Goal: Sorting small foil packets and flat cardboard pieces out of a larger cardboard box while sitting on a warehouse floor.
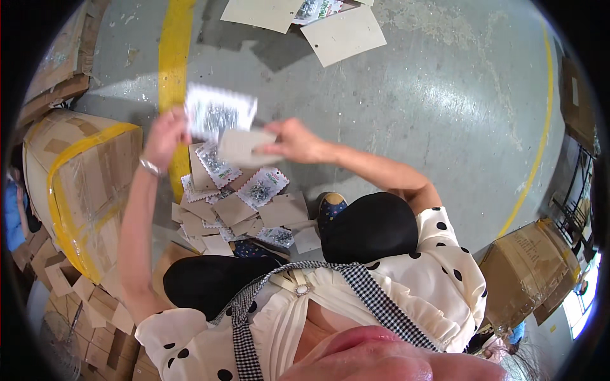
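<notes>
Two bare hands up over the grey floor [432,120], both forearms raised. Left hand [166,134]: arm reaching nearly straight out, fingers pinching the left edge of a white, zigzag-edged packet [219,109]. Right hand [297,141]: elbow bent, forearm angled inward, thumb and fingers pinching a flat tan card [243,147], blurred. Packet sits beside the right edge of the floor's yellow stripe [175,54], card overlapping its lower corner.

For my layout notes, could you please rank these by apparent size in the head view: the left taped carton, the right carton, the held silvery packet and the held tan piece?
1. Left taped carton
2. Right carton
3. Silvery packet, blurred
4. Tan piece, partly covered by the right hand
</notes>
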Tool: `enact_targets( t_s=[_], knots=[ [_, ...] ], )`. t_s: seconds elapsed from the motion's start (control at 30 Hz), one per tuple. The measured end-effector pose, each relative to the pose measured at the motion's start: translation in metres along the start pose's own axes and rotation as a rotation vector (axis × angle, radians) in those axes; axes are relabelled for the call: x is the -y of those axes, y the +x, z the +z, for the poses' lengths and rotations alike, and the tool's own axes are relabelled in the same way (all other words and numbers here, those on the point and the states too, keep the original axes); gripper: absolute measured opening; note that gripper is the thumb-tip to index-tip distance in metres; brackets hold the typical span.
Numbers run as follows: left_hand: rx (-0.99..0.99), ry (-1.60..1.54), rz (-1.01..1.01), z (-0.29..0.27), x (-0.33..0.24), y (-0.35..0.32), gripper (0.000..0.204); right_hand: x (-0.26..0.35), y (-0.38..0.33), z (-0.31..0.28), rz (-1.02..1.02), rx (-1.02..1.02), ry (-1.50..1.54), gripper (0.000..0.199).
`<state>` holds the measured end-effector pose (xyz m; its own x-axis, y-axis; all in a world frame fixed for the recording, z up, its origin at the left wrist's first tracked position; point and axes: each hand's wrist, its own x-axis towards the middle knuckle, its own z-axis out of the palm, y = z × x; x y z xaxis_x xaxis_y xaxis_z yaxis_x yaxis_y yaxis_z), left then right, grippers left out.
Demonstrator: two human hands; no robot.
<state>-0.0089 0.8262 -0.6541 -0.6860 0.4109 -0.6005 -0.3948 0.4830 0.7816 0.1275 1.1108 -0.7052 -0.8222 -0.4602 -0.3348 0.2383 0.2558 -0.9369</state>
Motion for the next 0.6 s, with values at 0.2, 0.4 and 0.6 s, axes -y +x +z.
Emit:
enact_targets(
  t_s=[0.2,0.4,0.6],
  knots=[
    [0.247,0.778,-0.016,-0.029,0.174,-0.076,0.02,0.026,0.008,-0.037,-0.647,-0.458,-0.349,0.03],
    [-0.154,0.778,0.294,0.091,0.022,0.015,0.03,-0.004,0.031,-0.224,-0.143,-1.362,-0.547,0.054],
    [-0.47,0.711,0.569,0.237,0.004,0.129,0.066,-0.017,0.054,-0.249,-0.127,-1.08,-0.021,0.052]
  ],
)
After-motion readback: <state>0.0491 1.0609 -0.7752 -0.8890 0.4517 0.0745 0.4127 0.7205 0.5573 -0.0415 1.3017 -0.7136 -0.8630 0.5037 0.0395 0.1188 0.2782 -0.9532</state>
